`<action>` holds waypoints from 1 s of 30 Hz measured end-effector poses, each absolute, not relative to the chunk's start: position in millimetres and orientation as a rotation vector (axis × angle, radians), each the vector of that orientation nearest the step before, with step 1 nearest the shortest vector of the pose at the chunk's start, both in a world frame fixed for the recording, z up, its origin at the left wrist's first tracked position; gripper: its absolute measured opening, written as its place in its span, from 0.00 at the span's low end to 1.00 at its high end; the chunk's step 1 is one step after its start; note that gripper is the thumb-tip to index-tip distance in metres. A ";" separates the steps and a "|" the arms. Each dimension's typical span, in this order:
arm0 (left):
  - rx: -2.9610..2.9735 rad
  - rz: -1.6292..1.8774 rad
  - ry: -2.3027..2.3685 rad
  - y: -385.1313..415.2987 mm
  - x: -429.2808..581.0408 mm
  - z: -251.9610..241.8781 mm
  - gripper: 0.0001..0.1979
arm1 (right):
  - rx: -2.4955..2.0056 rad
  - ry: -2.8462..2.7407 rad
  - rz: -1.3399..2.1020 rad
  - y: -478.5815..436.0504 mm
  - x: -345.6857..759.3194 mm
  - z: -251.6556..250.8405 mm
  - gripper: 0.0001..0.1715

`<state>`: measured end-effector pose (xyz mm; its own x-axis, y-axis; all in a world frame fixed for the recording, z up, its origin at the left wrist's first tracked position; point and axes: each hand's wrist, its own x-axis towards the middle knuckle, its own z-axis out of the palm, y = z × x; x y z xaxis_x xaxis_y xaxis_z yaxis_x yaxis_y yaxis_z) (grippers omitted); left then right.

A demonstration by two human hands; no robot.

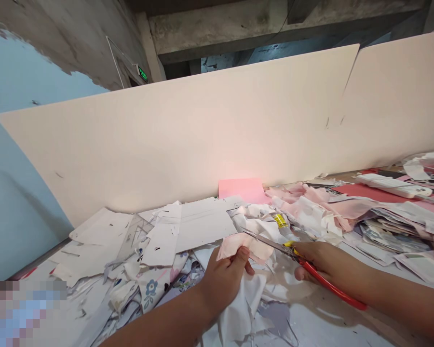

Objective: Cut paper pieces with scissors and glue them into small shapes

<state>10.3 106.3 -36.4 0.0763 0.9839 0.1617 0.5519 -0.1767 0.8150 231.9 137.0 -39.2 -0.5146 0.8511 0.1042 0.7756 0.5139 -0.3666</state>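
Observation:
Near the middle of the view, my left hand [226,279] pinches a pale pink piece of fabric [235,245] between thumb and fingers. My right hand [320,262] is closed around scissors with red and yellow handles [332,288]. The scissor blades point left and lie along the upper right side of the pink piece; whether they cut into it I cannot tell. White cloth [244,308] hangs or lies just below my left hand. A clear item with a yellow label [280,220] lies behind the blades.
White card sheets [202,224] and a floral scrap [154,285] lie left of my hands. A pink card [241,189] leans on the cream board [202,130] behind. Pink fabric scraps [318,202], stacked pieces [386,231] and a white power strip [394,185] are at the right.

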 end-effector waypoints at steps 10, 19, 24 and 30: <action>1.793 0.966 1.526 106.3 9.7 -36.9 0.25 | -1.325 -2.526 0.310 139.7 232.6 -43.7 0.10; 1.762 0.996 1.520 110.3 8.5 -40.5 0.26 | -1.309 -2.384 0.489 140.7 232.3 -41.9 0.15; 1.687 1.050 1.485 114.6 7.3 -46.5 0.28 | -1.371 -2.287 0.522 143.7 233.6 -43.5 0.18; 1.706 1.068 1.438 113.9 9.7 -45.1 0.25 | -1.275 -2.322 0.294 133.3 233.2 -48.1 0.17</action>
